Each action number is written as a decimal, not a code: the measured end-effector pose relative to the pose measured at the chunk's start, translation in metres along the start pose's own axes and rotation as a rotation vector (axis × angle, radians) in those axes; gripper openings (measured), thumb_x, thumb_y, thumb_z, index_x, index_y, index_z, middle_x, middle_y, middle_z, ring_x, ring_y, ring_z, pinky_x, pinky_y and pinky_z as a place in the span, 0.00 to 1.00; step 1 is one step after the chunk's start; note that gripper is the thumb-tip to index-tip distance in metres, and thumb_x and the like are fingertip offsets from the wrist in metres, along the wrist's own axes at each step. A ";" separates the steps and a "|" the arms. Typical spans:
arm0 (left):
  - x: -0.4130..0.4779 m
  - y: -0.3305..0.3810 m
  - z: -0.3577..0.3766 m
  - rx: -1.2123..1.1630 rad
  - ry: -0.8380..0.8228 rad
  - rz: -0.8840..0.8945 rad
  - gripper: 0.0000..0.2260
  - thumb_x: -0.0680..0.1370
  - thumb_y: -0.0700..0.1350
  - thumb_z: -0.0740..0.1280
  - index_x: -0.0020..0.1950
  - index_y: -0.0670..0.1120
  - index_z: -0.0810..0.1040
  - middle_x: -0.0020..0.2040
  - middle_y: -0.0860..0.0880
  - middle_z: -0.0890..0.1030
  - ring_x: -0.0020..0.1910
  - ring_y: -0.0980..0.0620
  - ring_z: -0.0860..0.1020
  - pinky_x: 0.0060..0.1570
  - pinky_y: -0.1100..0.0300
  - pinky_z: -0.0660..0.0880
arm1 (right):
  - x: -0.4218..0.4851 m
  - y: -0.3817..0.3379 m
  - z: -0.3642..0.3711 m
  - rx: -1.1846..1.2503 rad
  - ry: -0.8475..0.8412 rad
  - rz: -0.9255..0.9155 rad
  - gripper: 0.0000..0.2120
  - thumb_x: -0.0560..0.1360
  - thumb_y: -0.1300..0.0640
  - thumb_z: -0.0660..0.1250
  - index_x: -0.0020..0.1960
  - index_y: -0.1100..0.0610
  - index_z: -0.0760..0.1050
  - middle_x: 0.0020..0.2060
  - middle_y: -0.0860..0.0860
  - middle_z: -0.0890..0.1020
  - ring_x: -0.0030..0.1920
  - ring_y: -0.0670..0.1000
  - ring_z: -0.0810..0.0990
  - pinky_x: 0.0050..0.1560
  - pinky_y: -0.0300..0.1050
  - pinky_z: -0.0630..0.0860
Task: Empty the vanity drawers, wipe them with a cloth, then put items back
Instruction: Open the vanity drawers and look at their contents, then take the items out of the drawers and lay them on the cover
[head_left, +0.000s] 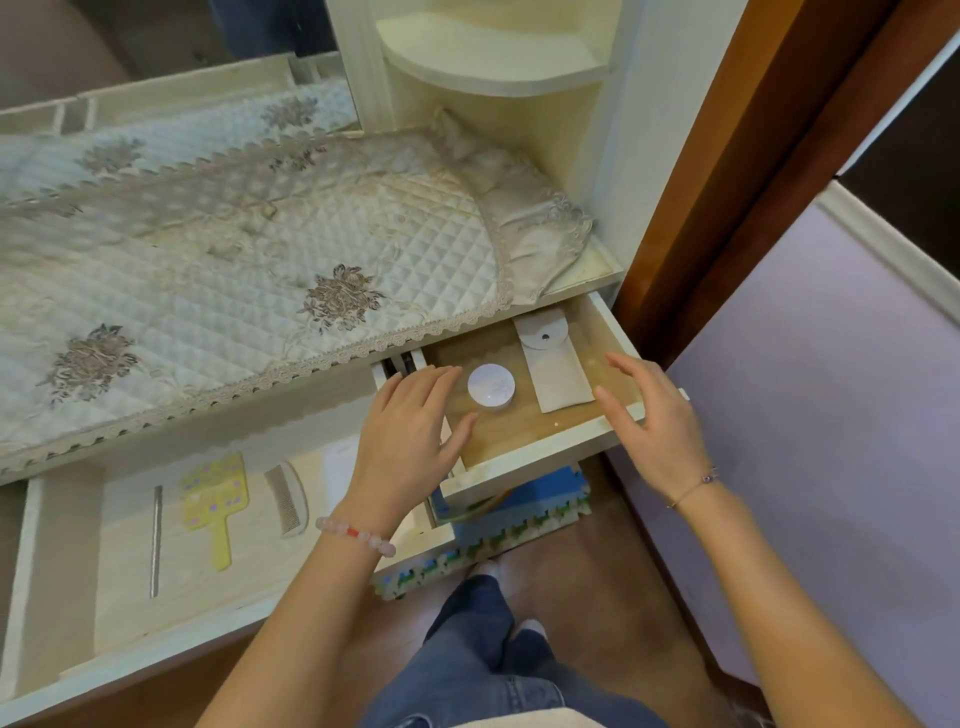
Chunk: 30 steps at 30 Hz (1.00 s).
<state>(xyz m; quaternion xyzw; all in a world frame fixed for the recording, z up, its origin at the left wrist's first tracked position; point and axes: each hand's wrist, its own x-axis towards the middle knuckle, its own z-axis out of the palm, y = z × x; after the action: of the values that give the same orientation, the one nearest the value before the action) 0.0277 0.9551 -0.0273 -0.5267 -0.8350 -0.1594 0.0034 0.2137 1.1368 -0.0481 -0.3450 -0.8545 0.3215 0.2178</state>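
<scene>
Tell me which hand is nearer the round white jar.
Left. The left hand sits right beside the jar, on its left side; the right hand hovers farther off, beyond the white pouch.

A round white jar (491, 387) and a white pouch (553, 364) were laid side by side on the wooden bottom of the small drawer (514, 431). In the wide drawer (208, 597), a metal rod (156, 540), a yellow paddle brush (213, 504) and a comb (287, 499) were laid in a row. The vanity top (592, 267) was covered by a quilted cloth (234, 249).

both hands (410, 441) (649, 415) hover open over small drawer (535, 447) with jar (491, 387).
</scene>
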 end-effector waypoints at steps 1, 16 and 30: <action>-0.001 -0.001 -0.001 -0.001 -0.002 -0.006 0.21 0.78 0.54 0.60 0.68 0.45 0.70 0.64 0.48 0.75 0.65 0.49 0.71 0.67 0.51 0.63 | 0.000 -0.001 0.001 -0.035 -0.006 -0.023 0.23 0.76 0.38 0.55 0.68 0.46 0.65 0.63 0.44 0.72 0.62 0.43 0.69 0.57 0.40 0.66; 0.018 -0.017 0.017 -0.053 -0.072 0.017 0.20 0.77 0.52 0.63 0.66 0.44 0.72 0.61 0.48 0.77 0.62 0.48 0.73 0.65 0.50 0.65 | 0.029 -0.002 0.019 -0.186 -0.073 0.005 0.24 0.76 0.42 0.58 0.69 0.49 0.64 0.67 0.47 0.70 0.66 0.47 0.67 0.61 0.40 0.62; 0.054 0.003 0.055 -0.064 -0.034 -0.251 0.19 0.77 0.52 0.64 0.65 0.45 0.71 0.61 0.49 0.77 0.61 0.48 0.74 0.63 0.51 0.67 | 0.104 0.046 0.027 -0.144 -0.286 -0.100 0.22 0.77 0.48 0.61 0.69 0.53 0.66 0.65 0.49 0.71 0.66 0.49 0.68 0.62 0.39 0.63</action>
<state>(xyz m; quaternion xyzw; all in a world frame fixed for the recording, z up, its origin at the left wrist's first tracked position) 0.0152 1.0183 -0.0697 -0.4205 -0.8887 -0.1763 -0.0474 0.1486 1.2275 -0.0838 -0.2674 -0.9137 0.2940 0.0847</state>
